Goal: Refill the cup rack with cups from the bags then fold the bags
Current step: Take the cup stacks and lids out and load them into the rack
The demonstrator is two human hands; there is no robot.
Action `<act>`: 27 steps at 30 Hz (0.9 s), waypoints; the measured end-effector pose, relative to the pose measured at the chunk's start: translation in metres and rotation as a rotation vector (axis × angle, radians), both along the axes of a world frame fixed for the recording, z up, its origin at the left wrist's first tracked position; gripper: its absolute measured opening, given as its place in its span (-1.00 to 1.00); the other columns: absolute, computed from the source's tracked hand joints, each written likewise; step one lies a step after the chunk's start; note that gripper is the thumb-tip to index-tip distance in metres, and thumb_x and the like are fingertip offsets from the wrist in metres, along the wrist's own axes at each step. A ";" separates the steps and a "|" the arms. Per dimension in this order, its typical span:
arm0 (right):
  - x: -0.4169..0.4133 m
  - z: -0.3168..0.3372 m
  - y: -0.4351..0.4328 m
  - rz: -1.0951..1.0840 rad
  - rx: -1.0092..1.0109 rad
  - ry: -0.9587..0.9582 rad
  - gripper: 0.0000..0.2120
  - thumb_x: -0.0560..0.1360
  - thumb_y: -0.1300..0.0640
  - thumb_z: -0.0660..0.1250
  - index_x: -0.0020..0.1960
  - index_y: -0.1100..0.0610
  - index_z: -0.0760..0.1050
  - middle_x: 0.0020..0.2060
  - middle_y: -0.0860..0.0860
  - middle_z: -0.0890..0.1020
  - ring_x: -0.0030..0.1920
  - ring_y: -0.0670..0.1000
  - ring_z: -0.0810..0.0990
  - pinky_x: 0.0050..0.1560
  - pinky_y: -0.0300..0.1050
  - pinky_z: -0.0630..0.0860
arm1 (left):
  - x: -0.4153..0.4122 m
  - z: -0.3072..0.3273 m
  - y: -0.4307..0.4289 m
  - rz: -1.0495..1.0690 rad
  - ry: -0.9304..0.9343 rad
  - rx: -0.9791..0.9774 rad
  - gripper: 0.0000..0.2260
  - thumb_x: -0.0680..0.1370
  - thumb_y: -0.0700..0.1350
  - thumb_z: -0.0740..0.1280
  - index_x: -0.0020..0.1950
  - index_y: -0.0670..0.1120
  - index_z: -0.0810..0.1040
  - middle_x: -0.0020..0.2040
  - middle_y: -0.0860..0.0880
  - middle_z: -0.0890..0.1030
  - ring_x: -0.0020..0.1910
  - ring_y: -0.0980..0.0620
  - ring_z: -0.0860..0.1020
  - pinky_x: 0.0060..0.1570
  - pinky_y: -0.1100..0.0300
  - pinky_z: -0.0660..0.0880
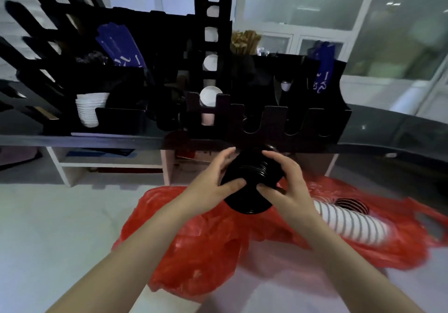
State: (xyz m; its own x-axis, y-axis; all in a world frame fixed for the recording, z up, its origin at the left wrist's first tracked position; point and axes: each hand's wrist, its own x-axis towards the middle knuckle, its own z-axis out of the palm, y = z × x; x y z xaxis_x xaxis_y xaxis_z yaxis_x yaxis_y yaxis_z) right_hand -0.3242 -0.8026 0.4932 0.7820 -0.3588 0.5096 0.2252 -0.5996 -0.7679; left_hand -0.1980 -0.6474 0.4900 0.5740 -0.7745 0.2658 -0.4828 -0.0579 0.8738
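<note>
Black nested cups (pixel 252 169) are gripped between your curled left hand (pixel 213 179) and right hand (pixel 288 181), and an uneven squeeze could split the stack onto the red bag (pixel 206 252).

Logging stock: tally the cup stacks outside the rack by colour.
Black: 2, the held black stack between left hand and right hand, the bagged black stack partly hidden
White: 1, the white stack on the red bag
Total: 3

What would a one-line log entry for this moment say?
left hand grips black cup stack | right hand grips it too | stack above red bag | white cups lie in bag
</note>
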 end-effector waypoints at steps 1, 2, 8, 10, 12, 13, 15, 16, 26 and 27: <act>-0.003 0.002 -0.012 -0.041 0.004 -0.031 -0.41 0.31 0.09 0.39 0.16 -0.47 0.34 0.26 -0.07 0.37 0.20 -0.35 0.35 0.10 -0.55 0.29 | -0.001 0.005 -0.013 -0.026 -0.002 -0.006 -0.26 0.32 0.40 0.33 0.42 0.28 0.11 0.44 0.16 0.31 0.39 0.26 0.28 0.33 0.22 0.31; -0.004 0.004 -0.025 -0.067 0.014 -0.059 -0.42 0.33 0.09 0.39 0.17 -0.46 0.34 0.26 -0.10 0.37 0.19 -0.34 0.36 0.11 -0.51 0.32 | -0.001 0.010 -0.027 -0.048 -0.008 -0.009 -0.26 0.33 0.38 0.35 0.42 0.26 0.12 0.45 0.13 0.30 0.40 0.24 0.28 0.35 0.15 0.31; 0.003 0.027 -0.113 -0.173 0.022 -0.196 -0.39 0.42 0.25 0.42 0.23 -0.34 0.37 0.27 -0.04 0.36 0.25 -0.12 0.41 0.23 -0.13 0.43 | 0.007 0.035 -0.112 -0.046 -0.120 -0.014 -0.27 0.42 0.31 0.30 0.50 0.14 0.11 0.48 0.13 0.26 0.39 0.35 0.23 0.33 0.32 0.27; 0.005 0.042 -0.146 -0.249 -0.026 -0.276 -0.37 0.41 0.26 0.44 0.22 -0.36 0.34 0.28 0.01 0.34 0.25 -0.16 0.38 0.24 -0.31 0.37 | 0.015 0.041 -0.137 -0.004 -0.159 -0.003 -0.28 0.42 0.33 0.24 0.51 0.16 0.10 0.47 0.16 0.25 0.36 0.41 0.20 0.27 0.42 0.21; 0.007 0.058 -0.180 -0.317 -0.077 -0.350 -0.37 0.39 0.31 0.44 0.24 -0.27 0.35 0.29 0.14 0.32 0.19 -0.33 0.34 0.12 -0.56 0.28 | 0.027 0.046 -0.159 0.059 -0.238 0.009 -0.34 0.46 0.30 0.24 0.50 0.17 0.12 0.46 0.18 0.26 0.40 0.33 0.21 0.27 0.39 0.16; 0.008 0.064 -0.196 -0.348 -0.098 -0.372 -0.39 0.38 0.33 0.44 0.25 -0.19 0.37 0.29 0.19 0.31 0.14 -0.45 0.32 0.06 -0.62 0.25 | 0.032 0.047 -0.169 0.097 -0.291 0.018 -0.39 0.50 0.24 0.26 0.49 0.18 0.13 0.46 0.18 0.26 0.41 0.29 0.21 0.27 0.37 0.16; 0.011 0.076 -0.224 -0.402 -0.129 -0.397 -0.41 0.38 0.32 0.45 0.29 -0.09 0.38 0.28 0.23 0.29 0.13 -0.50 0.28 0.07 -0.62 0.25 | 0.043 0.049 -0.187 0.168 -0.393 0.031 -0.43 0.53 0.14 0.28 0.48 0.19 0.14 0.46 0.17 0.25 0.44 0.25 0.15 0.33 0.31 0.15; 0.015 0.081 -0.236 -0.424 -0.137 -0.400 -0.42 0.38 0.30 0.45 0.30 -0.08 0.39 0.29 0.23 0.28 0.18 -0.39 0.31 0.14 -0.55 0.29 | 0.048 0.051 -0.195 0.198 -0.442 0.046 -0.44 0.54 0.11 0.28 0.49 0.18 0.13 0.48 0.15 0.22 0.46 0.26 0.07 0.39 0.26 0.09; 0.076 0.098 -0.294 -0.481 -0.560 -0.294 -0.32 0.28 0.23 0.48 0.34 -0.06 0.38 0.39 0.22 0.13 0.37 0.27 0.19 0.35 0.05 0.25 | 0.077 0.055 -0.248 0.526 -0.955 0.335 -0.38 0.55 0.13 0.21 0.54 -0.02 0.07 0.56 -0.02 0.05 0.53 0.05 -0.04 0.42 0.13 -0.30; 0.080 0.096 -0.297 -0.477 -0.651 -0.279 -0.33 0.28 0.22 0.48 0.34 -0.04 0.39 0.39 0.24 0.14 0.37 0.31 0.19 0.31 0.09 0.27 | 0.077 0.052 -0.247 0.552 -0.992 0.356 -0.37 0.54 0.13 0.22 0.54 -0.02 0.07 0.56 -0.02 0.05 0.53 0.05 -0.01 0.42 0.12 -0.30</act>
